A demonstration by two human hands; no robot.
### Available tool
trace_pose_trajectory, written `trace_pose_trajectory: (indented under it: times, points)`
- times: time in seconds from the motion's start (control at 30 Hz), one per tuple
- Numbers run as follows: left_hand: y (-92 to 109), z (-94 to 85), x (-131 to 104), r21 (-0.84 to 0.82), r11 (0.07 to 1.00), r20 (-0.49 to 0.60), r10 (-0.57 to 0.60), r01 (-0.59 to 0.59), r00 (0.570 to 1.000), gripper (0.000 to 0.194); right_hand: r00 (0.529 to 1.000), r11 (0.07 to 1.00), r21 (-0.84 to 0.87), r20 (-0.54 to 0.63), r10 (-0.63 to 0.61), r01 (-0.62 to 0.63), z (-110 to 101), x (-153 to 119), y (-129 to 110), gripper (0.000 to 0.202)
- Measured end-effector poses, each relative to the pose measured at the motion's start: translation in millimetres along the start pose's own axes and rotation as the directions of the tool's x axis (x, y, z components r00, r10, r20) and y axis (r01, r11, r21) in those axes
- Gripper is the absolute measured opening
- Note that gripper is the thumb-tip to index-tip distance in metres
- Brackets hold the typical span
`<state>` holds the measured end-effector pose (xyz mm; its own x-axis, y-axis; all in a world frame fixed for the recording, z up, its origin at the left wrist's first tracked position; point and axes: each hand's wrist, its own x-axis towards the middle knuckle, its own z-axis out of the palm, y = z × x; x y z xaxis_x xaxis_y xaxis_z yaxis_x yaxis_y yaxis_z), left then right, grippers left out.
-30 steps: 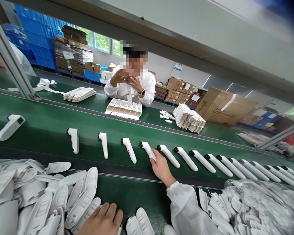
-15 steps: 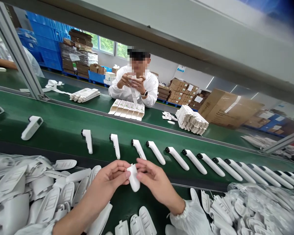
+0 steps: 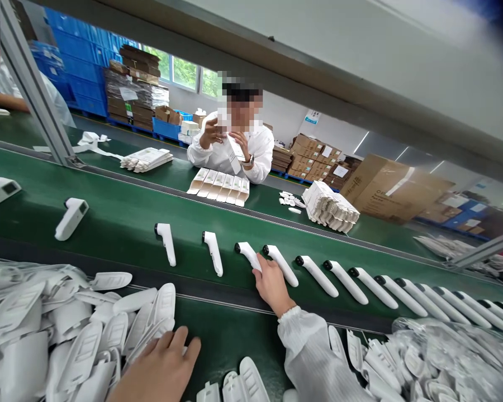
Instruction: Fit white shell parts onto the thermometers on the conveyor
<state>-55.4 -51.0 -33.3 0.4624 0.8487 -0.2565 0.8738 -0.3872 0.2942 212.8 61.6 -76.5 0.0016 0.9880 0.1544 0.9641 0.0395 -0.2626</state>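
My right hand reaches onto the belt, its fingers closed around the handle of a white infrared thermometer with a black tip. The handle's lower end is hidden under the fingers. Another thermometer lies just right of that hand. Down at the left, my left hand has its fingers spread over the edge of a heap of white plastic covers. A bit of white shows beside its fingers; whether they touch it, I cannot tell. Several white covers lie between my forearms.
More thermometers lie in a row along the green belt. At the lower right is a pile of small white parts with clear plastic bags. Across the belt a co-worker holds a white box behind standing open boxes. A metal post rises left.
Both hands were together around a small white cover. They have parted: my right hand went forward to a thermometer, my left dropped back to the heap. The nearer thermometers appear further right.
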Motion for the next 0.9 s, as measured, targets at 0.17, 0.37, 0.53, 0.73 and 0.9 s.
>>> trace_pose_trajectory:
  times: [0.17, 0.37, 0.53, 0.73, 0.9]
  points:
    - [-11, -14.0, 9, -0.225, 0.974, -0.024, -0.008, 0.002, 1.0, 0.038, 0.992, 0.993, -0.05, 0.076, -0.1, 0.104, -4, 1, 15, 0.051]
    - [-18, -37.5, 23, -0.607, 0.788, -0.104, -0.207, 0.103, 0.973, 0.025, 0.998, 0.998, -0.058, 0.053, -0.025, 0.029, -10, -2, 27, 0.047]
    - [7, -59.4, 41, -0.929, 0.369, -0.113, -0.348, 0.025, 0.931, 0.038, 0.997, 0.977, 0.208, -0.059, -0.042, 0.054, -39, -29, -15, 0.063]
    - [23, -53.6, 50, -0.861, 0.478, -0.309, -0.217, -0.174, 0.926, 0.035, 0.948, 0.698, 0.699, 0.091, -0.304, 0.157, -64, -44, -77, 0.026]
    - [-4, -31.9, 17, -0.237, 0.968, -0.213, 0.03, -0.081, 0.977, 0.041, 1.0, 0.858, 0.513, -0.012, -0.025, 0.028, -30, -12, -50, 0.023]
